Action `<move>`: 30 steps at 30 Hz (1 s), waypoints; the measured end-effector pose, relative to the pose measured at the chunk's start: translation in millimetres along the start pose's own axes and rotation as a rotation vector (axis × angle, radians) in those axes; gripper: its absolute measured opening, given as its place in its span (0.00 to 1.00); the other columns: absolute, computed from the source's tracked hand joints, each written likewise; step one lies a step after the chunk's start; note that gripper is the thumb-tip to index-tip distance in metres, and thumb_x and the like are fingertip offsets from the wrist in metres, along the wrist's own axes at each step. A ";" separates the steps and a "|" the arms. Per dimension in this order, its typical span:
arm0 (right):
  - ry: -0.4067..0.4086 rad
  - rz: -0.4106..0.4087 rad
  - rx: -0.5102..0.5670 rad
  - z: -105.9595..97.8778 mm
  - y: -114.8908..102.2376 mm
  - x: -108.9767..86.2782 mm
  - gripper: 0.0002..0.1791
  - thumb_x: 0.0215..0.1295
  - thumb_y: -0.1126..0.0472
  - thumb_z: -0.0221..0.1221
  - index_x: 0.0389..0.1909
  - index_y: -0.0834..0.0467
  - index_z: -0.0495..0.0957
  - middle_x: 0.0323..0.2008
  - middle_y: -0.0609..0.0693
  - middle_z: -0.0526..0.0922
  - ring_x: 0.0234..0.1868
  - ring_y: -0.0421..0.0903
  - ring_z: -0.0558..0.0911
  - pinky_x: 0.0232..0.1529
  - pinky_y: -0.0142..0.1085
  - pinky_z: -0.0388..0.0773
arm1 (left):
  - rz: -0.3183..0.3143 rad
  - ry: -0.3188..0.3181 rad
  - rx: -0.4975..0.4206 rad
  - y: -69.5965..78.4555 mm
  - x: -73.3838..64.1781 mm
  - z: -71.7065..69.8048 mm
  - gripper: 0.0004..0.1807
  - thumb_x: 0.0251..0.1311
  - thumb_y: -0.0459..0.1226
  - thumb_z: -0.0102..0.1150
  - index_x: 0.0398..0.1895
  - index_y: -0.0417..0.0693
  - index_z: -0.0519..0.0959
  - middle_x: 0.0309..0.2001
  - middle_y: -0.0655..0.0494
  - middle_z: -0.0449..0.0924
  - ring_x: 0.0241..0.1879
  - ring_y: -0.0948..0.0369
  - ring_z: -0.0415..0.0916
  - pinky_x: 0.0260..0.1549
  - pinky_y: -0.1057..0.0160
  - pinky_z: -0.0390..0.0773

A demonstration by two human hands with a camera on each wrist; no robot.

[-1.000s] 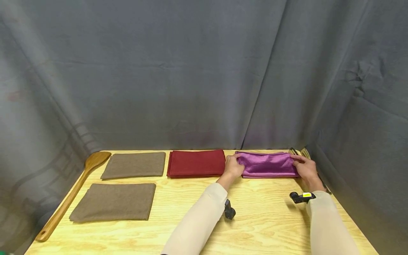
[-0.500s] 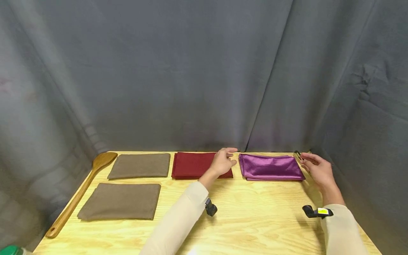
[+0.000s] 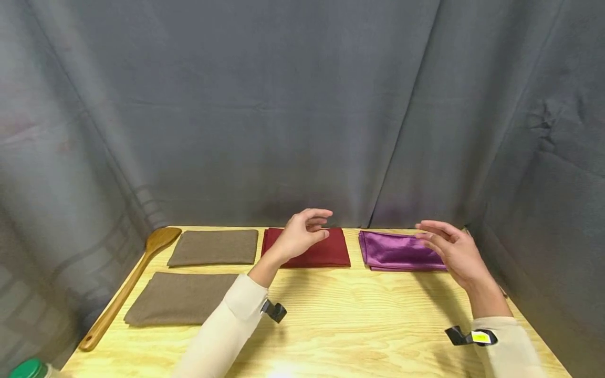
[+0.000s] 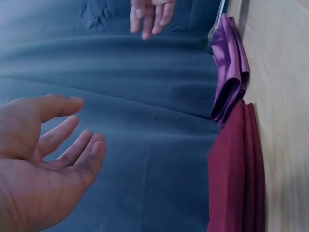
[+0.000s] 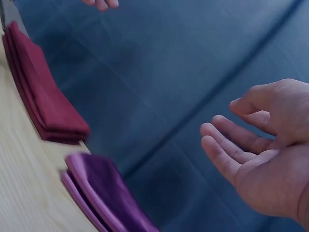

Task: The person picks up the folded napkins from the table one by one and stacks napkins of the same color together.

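Note:
A folded, shiny purple cloth (image 3: pixel 392 252) lies at the back right of the table. My right hand (image 3: pixel 456 252) hovers over its right end, fingers relaxed and holding nothing. Left of it lies a folded dark red cloth (image 3: pixel 326 252) in several layers. Above that cloth my left hand (image 3: pixel 300 233) is raised with loosely bent fingers and nothing in them. The left wrist view shows the purple cloth (image 4: pixel 227 67) and the red cloth (image 4: pixel 231 169) end to end, apart from the left hand (image 4: pixel 53 154). In the right wrist view, the right hand (image 5: pixel 265 145) is likewise off the cloths.
Two folded brown cloths, a rear one (image 3: pixel 215 248) and a front one (image 3: pixel 181 298), lie at the left. A long wooden spoon (image 3: pixel 125 294) runs along the left edge. A green-lidded container (image 3: pixel 30 369) stands at the front left corner. Grey curtains (image 3: pixel 283 115) surround the table.
Both hands have let go of the purple cloth and lifted. The left hand has moved left over the red cloth; the right hand shifted right, then back over the purple cloth's end.

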State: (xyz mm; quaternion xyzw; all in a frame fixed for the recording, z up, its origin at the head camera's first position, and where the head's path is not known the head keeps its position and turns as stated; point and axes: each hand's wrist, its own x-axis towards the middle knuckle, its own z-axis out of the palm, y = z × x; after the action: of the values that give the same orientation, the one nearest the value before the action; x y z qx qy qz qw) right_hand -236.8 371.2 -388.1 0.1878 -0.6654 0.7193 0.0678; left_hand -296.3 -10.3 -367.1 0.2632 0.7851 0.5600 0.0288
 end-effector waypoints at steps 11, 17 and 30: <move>-0.042 0.057 -0.199 57.5 8.6 5.7 0.21 0.79 0.65 0.53 0.67 0.69 0.70 0.55 0.38 0.85 0.52 0.36 0.87 0.55 0.28 0.82 | 0.078 -0.070 0.065 -3.8 -43.4 -21.0 0.25 0.63 0.29 0.68 0.64 0.46 0.79 0.62 0.49 0.80 0.62 0.51 0.80 0.65 0.52 0.78; -0.090 0.086 -0.252 84.4 20.5 9.2 0.21 0.78 0.64 0.55 0.67 0.68 0.71 0.55 0.38 0.85 0.54 0.39 0.87 0.54 0.30 0.83 | 0.059 -0.021 0.036 -14.6 -73.2 -42.1 0.23 0.63 0.29 0.67 0.63 0.45 0.79 0.63 0.47 0.80 0.63 0.49 0.79 0.66 0.47 0.76; -0.179 0.131 -0.207 132.1 37.9 16.4 0.21 0.76 0.65 0.57 0.63 0.71 0.72 0.52 0.39 0.86 0.53 0.43 0.87 0.51 0.32 0.83 | -0.055 0.133 0.076 -42.3 -147.2 -103.5 0.24 0.67 0.33 0.66 0.66 0.41 0.76 0.64 0.44 0.79 0.63 0.53 0.78 0.63 0.57 0.79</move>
State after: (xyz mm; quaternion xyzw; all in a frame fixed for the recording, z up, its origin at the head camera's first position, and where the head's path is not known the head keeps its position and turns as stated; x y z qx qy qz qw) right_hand -241.3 234.9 -411.7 0.1994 -0.7504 0.6299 -0.0200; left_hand -221.0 -175.3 -403.2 0.2047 0.8127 0.5452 -0.0182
